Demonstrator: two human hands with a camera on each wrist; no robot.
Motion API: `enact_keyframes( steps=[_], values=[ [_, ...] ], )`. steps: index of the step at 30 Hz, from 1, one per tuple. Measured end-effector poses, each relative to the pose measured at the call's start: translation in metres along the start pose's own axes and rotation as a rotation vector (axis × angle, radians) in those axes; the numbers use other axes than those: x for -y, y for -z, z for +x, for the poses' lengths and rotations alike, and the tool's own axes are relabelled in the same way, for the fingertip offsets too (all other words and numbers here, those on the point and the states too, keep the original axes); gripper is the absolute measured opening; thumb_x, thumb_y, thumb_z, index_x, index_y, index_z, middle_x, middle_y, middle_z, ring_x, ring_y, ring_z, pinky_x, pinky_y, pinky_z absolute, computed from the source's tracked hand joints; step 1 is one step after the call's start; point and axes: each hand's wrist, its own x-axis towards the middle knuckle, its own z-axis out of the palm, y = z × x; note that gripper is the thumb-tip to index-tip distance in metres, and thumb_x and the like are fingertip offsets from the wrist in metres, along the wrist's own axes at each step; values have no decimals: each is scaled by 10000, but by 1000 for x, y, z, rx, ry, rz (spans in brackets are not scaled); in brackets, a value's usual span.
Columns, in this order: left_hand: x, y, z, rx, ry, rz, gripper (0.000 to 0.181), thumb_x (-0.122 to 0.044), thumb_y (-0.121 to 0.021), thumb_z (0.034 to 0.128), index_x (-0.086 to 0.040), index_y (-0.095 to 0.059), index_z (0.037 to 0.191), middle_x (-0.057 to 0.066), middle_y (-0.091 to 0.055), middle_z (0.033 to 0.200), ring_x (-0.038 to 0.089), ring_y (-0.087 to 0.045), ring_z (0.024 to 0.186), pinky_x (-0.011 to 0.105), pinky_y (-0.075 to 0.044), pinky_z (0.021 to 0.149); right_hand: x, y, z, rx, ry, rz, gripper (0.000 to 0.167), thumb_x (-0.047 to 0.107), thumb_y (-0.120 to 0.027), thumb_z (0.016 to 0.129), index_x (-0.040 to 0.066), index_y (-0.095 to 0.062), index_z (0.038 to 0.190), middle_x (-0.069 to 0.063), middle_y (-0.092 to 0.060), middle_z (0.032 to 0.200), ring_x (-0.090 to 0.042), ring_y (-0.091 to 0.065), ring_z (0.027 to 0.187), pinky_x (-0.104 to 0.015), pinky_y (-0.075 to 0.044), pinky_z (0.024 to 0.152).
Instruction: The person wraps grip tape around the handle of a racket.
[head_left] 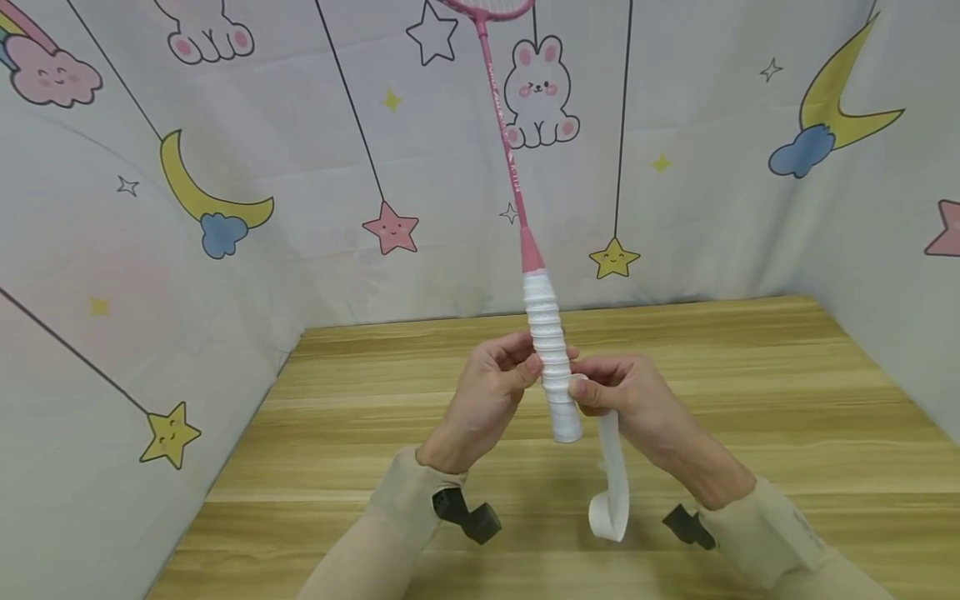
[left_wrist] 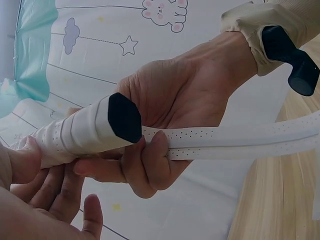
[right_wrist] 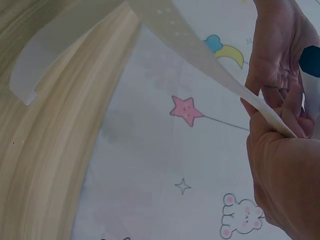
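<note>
A pink badminton racket [head_left: 532,250] stands tilted, its head cut off at the top of the head view. White perforated grip tape [head_left: 615,467] is wound in ridged turns around its handle. My left hand [head_left: 487,392] grips the handle from the left, thumb in front and fingers behind. On the other side, my right hand [head_left: 637,400] pinches the tape against the lower handle. From there the loose tape hangs down and curls at its end. The left wrist view shows the dark butt cap [left_wrist: 125,118] of the handle, with the tape [left_wrist: 225,141] running off to the right.
Below the hands lies a wood-grain table [head_left: 360,400]. A white cloth [head_left: 450,275] printed with stars, moons and rabbits hangs behind and at the sides. Black wrist devices [head_left: 468,517] sit on both sleeves.
</note>
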Motion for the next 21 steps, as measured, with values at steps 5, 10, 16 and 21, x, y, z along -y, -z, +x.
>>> enact_keyframes(
  steps=[5, 10, 16, 21],
  values=[
    [0, 1, 2, 32, -11, -38, 711, -313, -686, 1019, 42, -439, 1584, -31, -826, 1236, 65, -764, 1166, 448, -403, 1307, -2, 1, 0, 64, 41, 39, 137, 222, -746, 1048, 297, -860, 1062, 131, -813, 1024, -31, -674, 947, -235, -574, 850],
    [-1, -2, 3, 40, -27, -39, 602, -266, -687, 1065, 26, -454, 1538, 39, -821, 1285, 70, -762, 1191, 447, -370, 1314, -2, -2, -2, -19, 105, -16, 178, 166, -772, 1028, 318, -865, 1034, 135, -823, 1025, -35, -704, 963, -237, -569, 860],
    [-3, -8, 2, -129, -31, 146, 451, -73, -633, 1083, -25, -568, 1527, 159, -748, 1333, 88, -710, 1121, 320, -541, 1088, -1, -5, -4, -138, 118, -104, 167, 81, -761, 1022, 144, -857, 1142, 130, -837, 1030, -58, -748, 978, -243, -594, 875],
    [0, -15, 3, -261, -64, 350, 460, -114, -840, 966, -27, -669, 1384, 140, -740, 1191, 118, -691, 1024, 252, -597, 940, 0, -8, -4, -222, 129, -157, 273, 52, -765, 1011, -110, -763, 1230, 162, -832, 1017, -47, -739, 958, -234, -606, 856]
  ],
)
